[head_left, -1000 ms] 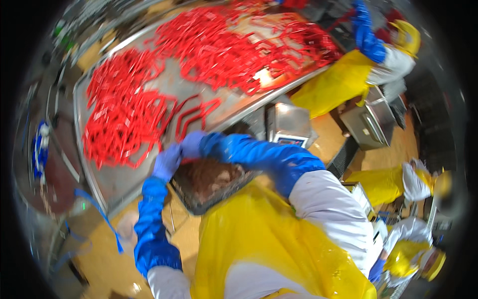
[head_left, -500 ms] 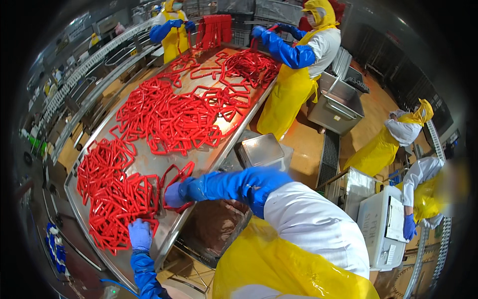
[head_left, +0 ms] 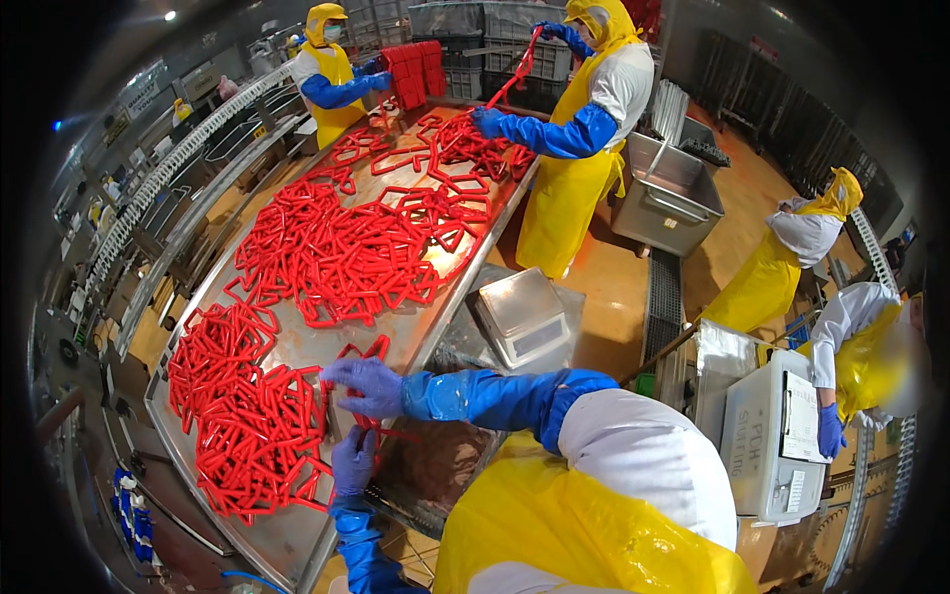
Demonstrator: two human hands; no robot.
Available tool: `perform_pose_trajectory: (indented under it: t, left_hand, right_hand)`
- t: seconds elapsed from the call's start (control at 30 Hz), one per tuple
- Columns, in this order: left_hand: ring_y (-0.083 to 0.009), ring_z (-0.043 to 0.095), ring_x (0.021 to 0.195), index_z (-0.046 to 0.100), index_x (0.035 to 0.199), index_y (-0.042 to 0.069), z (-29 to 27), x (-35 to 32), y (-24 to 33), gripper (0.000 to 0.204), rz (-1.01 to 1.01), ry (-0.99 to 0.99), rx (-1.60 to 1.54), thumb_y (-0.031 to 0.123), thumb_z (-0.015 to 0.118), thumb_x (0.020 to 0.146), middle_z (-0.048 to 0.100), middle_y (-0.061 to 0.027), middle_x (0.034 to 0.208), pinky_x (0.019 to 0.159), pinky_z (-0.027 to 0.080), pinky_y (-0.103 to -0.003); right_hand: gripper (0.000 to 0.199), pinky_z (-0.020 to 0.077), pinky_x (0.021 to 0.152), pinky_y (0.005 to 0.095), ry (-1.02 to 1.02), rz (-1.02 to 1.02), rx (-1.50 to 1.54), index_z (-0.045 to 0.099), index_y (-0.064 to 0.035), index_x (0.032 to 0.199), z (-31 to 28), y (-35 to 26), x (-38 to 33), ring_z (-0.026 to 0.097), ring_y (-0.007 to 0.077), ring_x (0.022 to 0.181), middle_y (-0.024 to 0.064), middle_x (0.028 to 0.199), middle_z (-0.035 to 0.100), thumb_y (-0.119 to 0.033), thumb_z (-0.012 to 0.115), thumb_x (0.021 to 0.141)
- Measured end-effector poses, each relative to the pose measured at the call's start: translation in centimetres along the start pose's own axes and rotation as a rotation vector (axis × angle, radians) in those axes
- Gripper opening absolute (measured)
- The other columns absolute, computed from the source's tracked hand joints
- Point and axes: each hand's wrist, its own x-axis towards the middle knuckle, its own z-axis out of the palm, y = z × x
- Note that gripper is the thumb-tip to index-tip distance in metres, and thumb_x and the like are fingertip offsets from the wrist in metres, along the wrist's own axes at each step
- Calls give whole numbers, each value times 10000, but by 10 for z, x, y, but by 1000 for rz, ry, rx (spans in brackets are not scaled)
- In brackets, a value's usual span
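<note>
Tabletop: long stainless steel surface with a raised rim, running from the lower left to the upper centre of the view; shiny, with bare patches between the piles.
Sausage links: bright red, in chained loops, heaped in several piles along the tabletop; the nearest pile lies just beside the person's hands.
Right hand: purple glove, blue sleeve; fingers curled around a red link strand at the near edge of the tabletop.
Left hand: purple glove; closed on the same strand lower down, at the tabletop rim.
Scale: steel platform unit, right of the tabletop.
Co-workers: two in yellow aprons at the far end, one lifting a strand.
Floor: orange-tan, wet sheen, with a drain grate.
Steel bin: stands on the floor near the far co-worker.
</note>
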Motion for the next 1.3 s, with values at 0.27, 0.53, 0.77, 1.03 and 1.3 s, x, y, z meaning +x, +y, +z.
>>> perform_pose_trajectory:
  t: [0.27, 0.53, 0.77, 1.03, 1.3]
  left_hand:
    - [-384, 691, 773, 701, 952, 88, -1, 13, 4, 206, 220, -241, 452, 290, 685, 913, 694, -179, 815, 671, 540, -476]
    - [-357, 641, 909, 690, 925, 65, -35, -46, -34, 141, 171, -119, 309, 197, 640, 930, 636, -164, 938, 774, 517, -431]
    - [-276, 576, 863, 653, 952, -30, -84, -20, 32, 74, 176, 160, 33, 16, 647, 895, 569, -127, 912, 802, 467, -361]
    - [-232, 611, 1119, 605, 1196, 21, -140, 38, 104, 267, 255, 443, -460, 5, 544, 937, 620, -115, 1200, 1010, 484, -372]
    - [-103, 612, 775, 616, 1233, 23, 11, -7, -2, 301, -59, 160, -858, 161, 692, 977, 620, -3, 913, 732, 536, -289]
  right_hand:
    - [394, 529, 798, 496, -808, 543, 40, 706, -60, 1059, 32, 30, -99, 664, 430, 867, 210, 949, 707, -394, 504, 1003]
    - [319, 490, 816, 535, -969, 459, -84, 707, -74, 1005, 22, -40, -122, 655, 411, 900, 189, 938, 691, -315, 512, 928]
    - [316, 471, 875, 519, -827, 52, -369, 658, -96, 1159, 20, -13, -120, 631, 379, 1012, 137, 1138, 628, -197, 631, 861]
    - [235, 535, 726, 340, -460, 115, 1051, 620, -49, 1158, -13, -105, 87, 637, 197, 832, 78, 1005, 648, -150, 582, 949]
    - [199, 316, 464, 243, -279, 510, 1297, 574, -110, 952, -81, -138, 216, 364, 66, 517, -66, 668, 428, -269, 517, 1059]
